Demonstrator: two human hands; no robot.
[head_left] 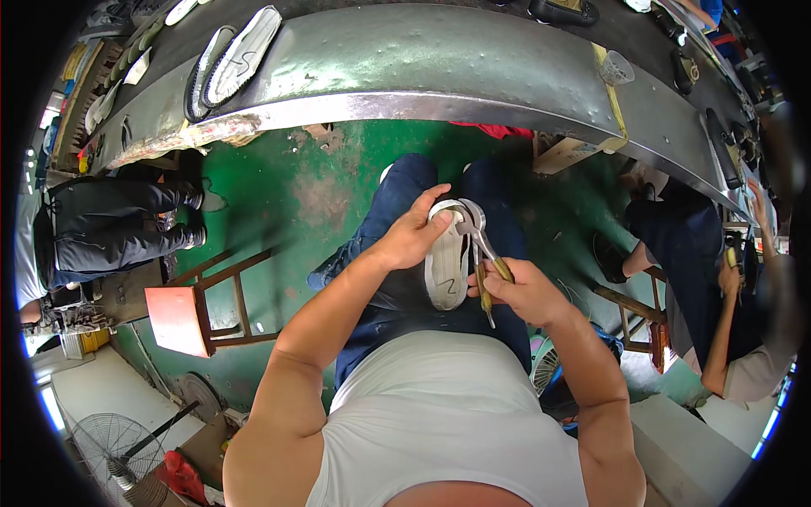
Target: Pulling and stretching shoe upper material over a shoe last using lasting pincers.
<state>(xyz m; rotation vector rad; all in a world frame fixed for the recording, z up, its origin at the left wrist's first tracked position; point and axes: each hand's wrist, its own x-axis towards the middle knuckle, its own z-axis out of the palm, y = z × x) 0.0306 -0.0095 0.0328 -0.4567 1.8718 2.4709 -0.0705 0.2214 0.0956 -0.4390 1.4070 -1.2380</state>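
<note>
Over my lap, a pale shoe piece [446, 272] lies lengthwise, a dark squiggle marked near its close end. My left hand [414, 232] is closed on its far end, the thumb pressing on the pale surface. In my right hand [528, 291] are metal pincers [478, 232] with yellowish handles, and their rounded head rests against the far right edge of the shoe piece. A thin pointed end sticks out below my right fingers; I cannot tell whether it belongs to the pincers.
A metal-covered bench [439, 55] curves across ahead, with a pair of similar shoe pieces [241, 63] and a clear plastic cup [617, 68] on it. A red-topped stool [179, 321] stands left, a fan [118, 456] lower left. People sit or stand at both sides.
</note>
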